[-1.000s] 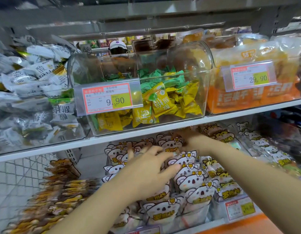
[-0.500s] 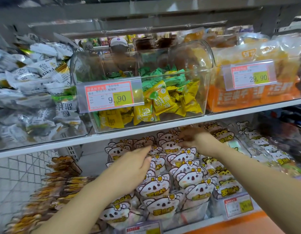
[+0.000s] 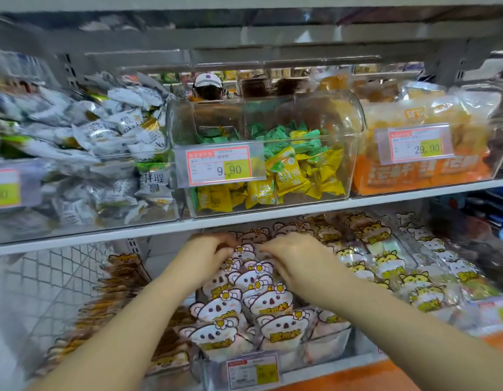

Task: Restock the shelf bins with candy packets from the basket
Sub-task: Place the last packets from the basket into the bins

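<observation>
Whereas half a second earlier the left hand lay on nearer packets and the right hand reached farther back, both had now met at the rear of the row. Koala packets: white faces, pink ears, yellow flowers, yellow lettering, stood upright in overlapping files in a clear bin. Hands side by side on the rearmost packets, fingers bent down among them; grasp not discernible through blur. Shelf board just above.
</observation>
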### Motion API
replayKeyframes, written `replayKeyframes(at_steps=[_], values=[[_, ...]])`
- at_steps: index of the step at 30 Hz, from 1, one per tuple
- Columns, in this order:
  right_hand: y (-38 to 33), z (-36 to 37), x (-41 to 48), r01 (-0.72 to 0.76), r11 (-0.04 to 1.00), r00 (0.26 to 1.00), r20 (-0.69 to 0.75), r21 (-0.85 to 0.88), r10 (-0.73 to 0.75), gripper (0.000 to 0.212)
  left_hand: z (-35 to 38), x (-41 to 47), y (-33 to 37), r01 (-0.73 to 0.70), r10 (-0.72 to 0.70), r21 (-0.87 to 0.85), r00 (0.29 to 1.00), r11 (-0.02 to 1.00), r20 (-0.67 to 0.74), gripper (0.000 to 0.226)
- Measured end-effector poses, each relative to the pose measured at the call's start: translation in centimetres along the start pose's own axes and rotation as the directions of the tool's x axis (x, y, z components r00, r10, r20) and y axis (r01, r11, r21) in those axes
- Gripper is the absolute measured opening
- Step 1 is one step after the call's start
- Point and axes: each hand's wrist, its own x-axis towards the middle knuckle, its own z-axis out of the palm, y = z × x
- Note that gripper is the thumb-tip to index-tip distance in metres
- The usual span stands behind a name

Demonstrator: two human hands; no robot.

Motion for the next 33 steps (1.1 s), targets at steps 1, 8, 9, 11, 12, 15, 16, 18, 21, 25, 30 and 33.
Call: replayKeyframes(at_steps=[1, 8, 9, 11, 12, 15, 16, 18, 21, 25, 30, 33], values=[[-0.5, 0.2, 0.8, -0.023, 1.000, 0.999, 0.036, 0.007, 0.023, 0.038, 0.0, 0.1, -0.4, 0.013, -0.012, -0.002, 1.000, 1.000, 0.007, 0.026], [-1.9, -0.2, 5.4, -0.184, 0.976, 0.967, 0.157, -0.117, 0.201, 0.037, -0.3, 1.0, -1.0, -0.005, 0.004, 0.027, 1.000, 1.000, 0.009, 0.027], [-1.6, -0.2, 5.6, -0.203, 0.970, 0.960, 0.168, -0.137, 0.225, 0.040, -0.2, 1.3, -0.5, -0.022, 0.022, 0.015, 1.000, 1.000, 0.011, 0.027], [-0.5, 0.1, 5.3, -0.255, 0.952, 0.945, 0.165, -0.171, 0.283, 0.040, 0.1, 1.6, 0.5, -0.046, 0.046, -0.004, 0.999, 0.999, 0.018, 0.028], [0.3, 0.3, 5.1, -0.283, 0.942, 0.939, 0.148, -0.178, 0.310, 0.038, 0.2, 1.7, 0.8, -0.051, 0.052, -0.010, 0.999, 0.999, 0.014, 0.029], [2.0, 0.8, 4.6, -0.349, 0.925, 0.920, 0.132, -0.149, 0.368, 0.023, 0.8, 1.9, 1.0, -0.038, 0.040, -0.072, 0.999, 0.997, 0.024, 0.027], [2.3, 0.9, 4.6, -0.357, 0.921, 0.915, 0.142, -0.155, 0.378, 0.021, 1.0, 1.9, 1.1, -0.031, 0.034, -0.081, 0.999, 0.996, 0.030, 0.026], [2.6, 1.1, 4.9, -0.356, 0.919, 0.907, 0.176, -0.168, 0.383, 0.022, 1.3, 2.3, 1.6, -0.026, 0.030, -0.060, 0.998, 0.998, 0.054, 0.026], [2.7, 1.5, 5.2, -0.364, 0.919, 0.895, 0.217, -0.151, 0.390, 0.020, 1.7, 2.9, 2.5, -0.015, 0.018, -0.020, 0.992, 1.000, 0.127, 0.028], [2.9, 1.5, 5.0, -0.395, 0.913, 0.880, 0.245, -0.101, 0.408, 0.021, 1.6, 2.7, 2.0, -0.025, 0.022, 0.024, 0.994, 0.999, 0.105, 0.030], [1.0, -0.3, 2.0, -0.230, 0.972, 0.966, 0.111, -0.045, 0.234, 0.035, 2.8, 0.0, 0.9, -0.123, 0.123, 0.010, 0.988, 0.992, -0.089, 0.036], [-0.6, -0.2, 1.0, -0.130, 0.987, 0.959, 0.240, -0.098, 0.150, 0.052, 2.8, -1.3, 1.9, -0.124, 0.117, 0.187, 0.992, 0.975, 0.048, 0.056]])
